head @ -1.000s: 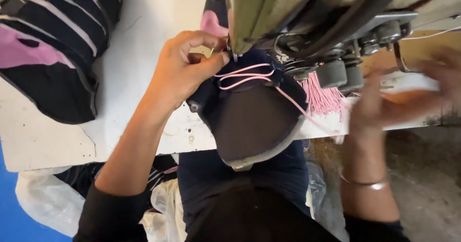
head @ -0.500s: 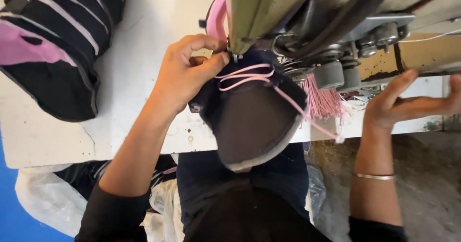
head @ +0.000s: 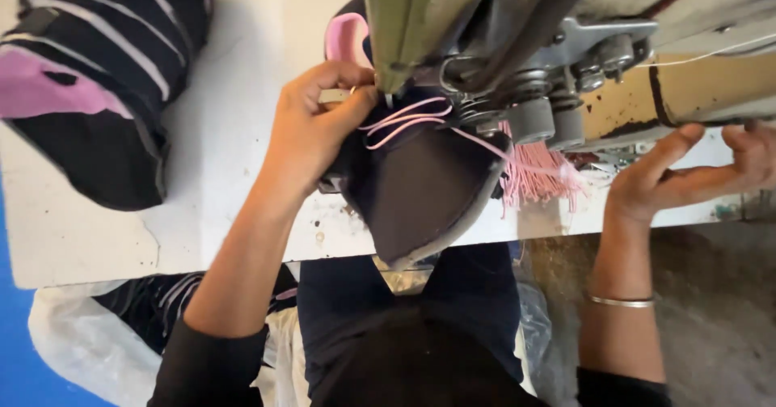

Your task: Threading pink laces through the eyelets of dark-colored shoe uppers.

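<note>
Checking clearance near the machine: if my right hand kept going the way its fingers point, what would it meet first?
Probably the sewing machine: the right hand lies open just under its body, fingers aimed right and slightly up. Depth is unclear.

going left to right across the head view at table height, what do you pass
pile of black and pink striped pieces → left hand → dark shoe upper with pink cords → pink thread tassel → right hand
</note>
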